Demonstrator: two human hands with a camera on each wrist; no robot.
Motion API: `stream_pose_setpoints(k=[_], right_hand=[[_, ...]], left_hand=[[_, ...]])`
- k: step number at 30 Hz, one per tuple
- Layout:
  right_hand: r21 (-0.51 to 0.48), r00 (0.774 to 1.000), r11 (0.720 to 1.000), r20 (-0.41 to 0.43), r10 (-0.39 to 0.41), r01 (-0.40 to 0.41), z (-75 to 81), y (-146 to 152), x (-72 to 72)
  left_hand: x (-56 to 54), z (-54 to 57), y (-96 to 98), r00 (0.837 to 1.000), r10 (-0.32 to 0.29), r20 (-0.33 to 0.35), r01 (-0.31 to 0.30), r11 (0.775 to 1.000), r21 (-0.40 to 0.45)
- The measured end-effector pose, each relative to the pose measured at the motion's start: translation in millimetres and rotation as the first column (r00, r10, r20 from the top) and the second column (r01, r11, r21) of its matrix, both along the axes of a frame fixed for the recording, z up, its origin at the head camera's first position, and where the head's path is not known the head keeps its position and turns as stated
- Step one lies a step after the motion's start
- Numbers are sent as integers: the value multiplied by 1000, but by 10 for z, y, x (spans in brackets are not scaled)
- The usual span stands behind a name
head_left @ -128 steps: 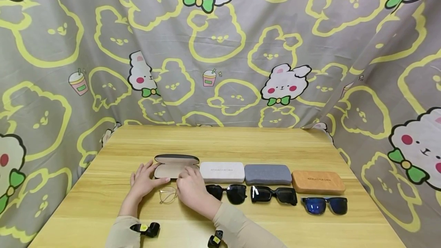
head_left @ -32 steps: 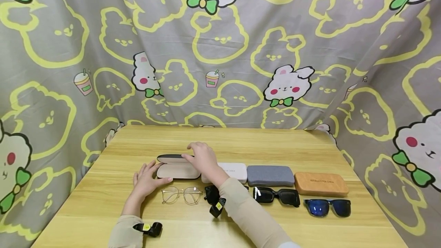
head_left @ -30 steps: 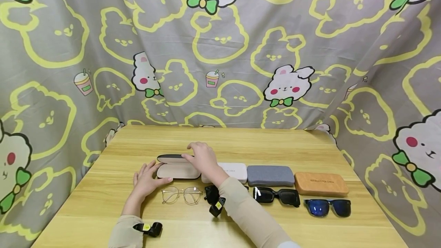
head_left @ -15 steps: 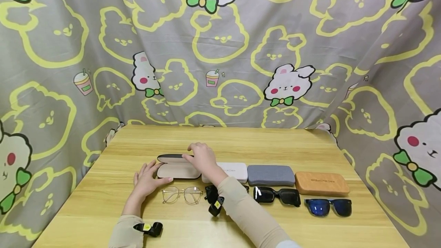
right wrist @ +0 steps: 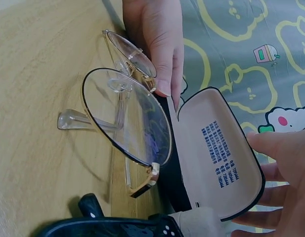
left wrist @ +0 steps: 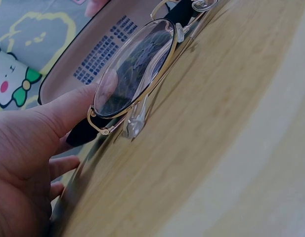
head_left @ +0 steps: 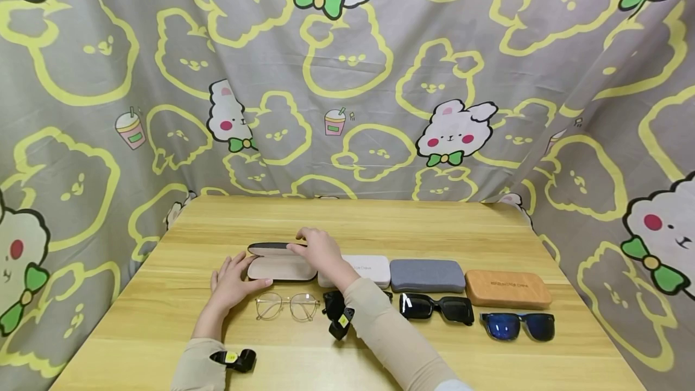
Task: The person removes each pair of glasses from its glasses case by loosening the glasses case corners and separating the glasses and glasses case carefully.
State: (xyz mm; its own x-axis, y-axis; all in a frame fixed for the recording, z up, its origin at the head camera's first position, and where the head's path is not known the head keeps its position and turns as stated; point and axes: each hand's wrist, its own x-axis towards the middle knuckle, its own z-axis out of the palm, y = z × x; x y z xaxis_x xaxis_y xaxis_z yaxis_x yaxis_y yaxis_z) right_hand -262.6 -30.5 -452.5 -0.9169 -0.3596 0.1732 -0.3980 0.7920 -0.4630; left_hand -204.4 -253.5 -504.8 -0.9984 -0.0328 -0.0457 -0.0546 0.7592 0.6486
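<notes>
An open glasses case [head_left: 282, 268], black outside and pale pink inside, stands on the table with its lid raised; blue printing shows on the inner lid [right wrist: 211, 143]. Around its left end lies my left hand [head_left: 232, 281], thumb against the front rim, fingers at the side. My right hand [head_left: 323, 253] has its thumb on the lid's right edge, with fingers spread loosely behind the lid. Just in front, thin gold-framed round eyeglasses [head_left: 303, 306] lie on the table, touched by neither hand in the head view; their lenses [left wrist: 135, 69] look clear.
To the right stand a white case [head_left: 374, 265], a blue-grey case [head_left: 426, 276] and an orange case [head_left: 508, 289], all closed. Black sunglasses [head_left: 333, 304], partly behind my right wrist, rectangular sunglasses [head_left: 453, 309] and blue-lensed sunglasses [head_left: 504, 327] lie before them. A patterned curtain [head_left: 358, 89] surrounds the table.
My right hand has moved from the eyeglasses up to the case lid, uncovering both lenses. The left hand has kept its place. Over the last second both hands have stayed still.
</notes>
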Motion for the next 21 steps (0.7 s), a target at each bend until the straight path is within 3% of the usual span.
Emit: stream_pose_setpoints(k=[8, 13, 21], right_hand=[[-77, 988, 996, 148, 48, -37, 10, 25, -32], [-150, 956, 985, 263, 127, -90, 23, 44, -69], [-185, 905, 972, 371, 208, -148, 47, 76, -108]], left_hand=[[10, 15, -9, 1000, -11, 16, 11, 1000, 1], [9, 11, -14, 1000, -12, 22, 12, 1000, 3], [21, 14, -16, 1000, -14, 20, 14, 1000, 8]])
